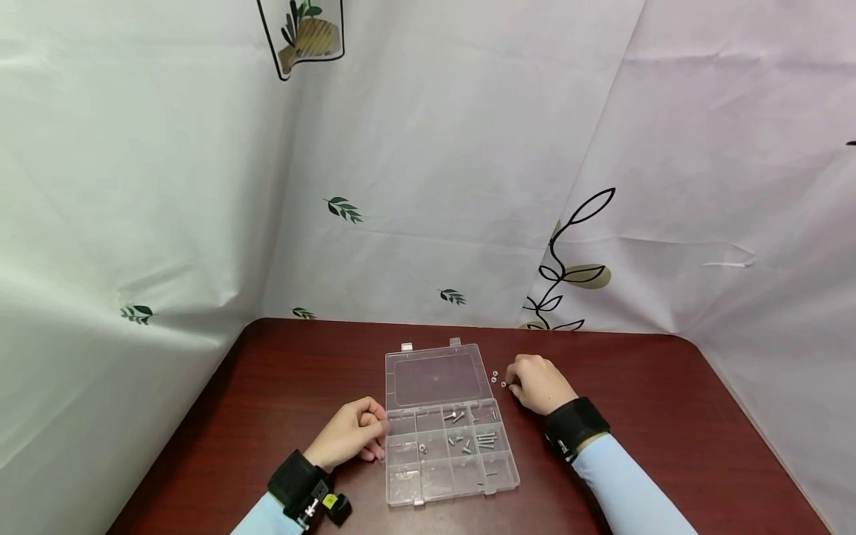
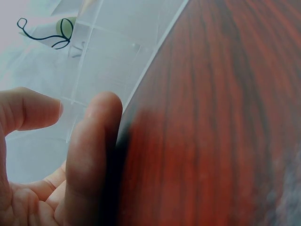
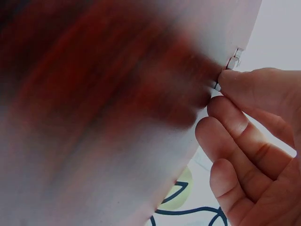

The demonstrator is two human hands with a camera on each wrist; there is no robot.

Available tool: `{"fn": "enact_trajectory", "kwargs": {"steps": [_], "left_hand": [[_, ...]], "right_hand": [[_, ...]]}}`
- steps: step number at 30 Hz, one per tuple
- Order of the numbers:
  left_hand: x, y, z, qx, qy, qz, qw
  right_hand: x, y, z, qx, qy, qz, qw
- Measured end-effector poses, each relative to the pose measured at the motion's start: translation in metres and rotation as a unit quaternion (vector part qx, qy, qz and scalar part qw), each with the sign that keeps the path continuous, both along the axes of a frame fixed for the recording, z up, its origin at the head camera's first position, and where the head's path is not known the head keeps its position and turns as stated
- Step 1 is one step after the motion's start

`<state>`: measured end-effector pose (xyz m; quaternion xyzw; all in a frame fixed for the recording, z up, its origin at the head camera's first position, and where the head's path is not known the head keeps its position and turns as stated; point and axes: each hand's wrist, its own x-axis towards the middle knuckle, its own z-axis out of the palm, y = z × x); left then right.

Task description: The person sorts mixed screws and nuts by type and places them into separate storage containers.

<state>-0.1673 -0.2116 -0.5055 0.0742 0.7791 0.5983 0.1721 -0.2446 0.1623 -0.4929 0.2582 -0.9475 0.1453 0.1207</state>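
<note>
A clear plastic compartment box (image 1: 435, 481) lies on the table with its lid (image 1: 438, 379) folded back. Several screws (image 1: 486, 440) and a few small metal pieces sit in its compartments. My left hand (image 1: 351, 431) rests beside the box's left edge, fingers loosely bent; in the left wrist view one fingertip (image 2: 106, 106) meets the box's side. To the right of the lid, my right hand (image 1: 540, 383) is down at the table. Its thumb (image 3: 235, 81) and index fingertip close in on a small metal nut (image 3: 217, 86). Two more nuts (image 3: 232, 62) lie just beyond.
The dark red wooden table (image 1: 669, 431) runs back to a white patterned cloth (image 1: 428, 186), which also hangs along both sides. Black wrist straps (image 1: 576, 427) are on both arms. A small black device (image 1: 336, 508) hangs by the left wrist.
</note>
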Motion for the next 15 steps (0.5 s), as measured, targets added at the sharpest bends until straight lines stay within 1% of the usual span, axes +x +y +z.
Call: {"fn": "enact_trajectory", "kwargs": {"steps": [4, 7, 10, 12, 15], "left_hand": [[0.001, 0.0, 0.0, -0.003, -0.002, 0.001, 1.0], [0.0, 0.001, 0.001, -0.004, 0.0, 0.001, 1.0], [-0.001, 0.001, 0.001, -0.002, 0.0, -0.001, 1.0], [-0.001, 0.001, 0.001, -0.003, -0.002, -0.001, 1.0], [0.0, 0.0, 0.0, -0.006, -0.005, 0.0, 1.0]], "right_hand": [[0.002, 0.0, 0.003, -0.006, -0.027, -0.024, 0.999], [0.004, 0.001, 0.01, -0.013, -0.055, -0.062, 0.996], [0.009, 0.001, 0.018, -0.01, -0.089, -0.096, 0.991], [0.011, 0.0, 0.022, -0.002, -0.111, -0.105, 0.988], [0.014, 0.0, 0.025, 0.006, -0.132, -0.103, 0.986]]}}
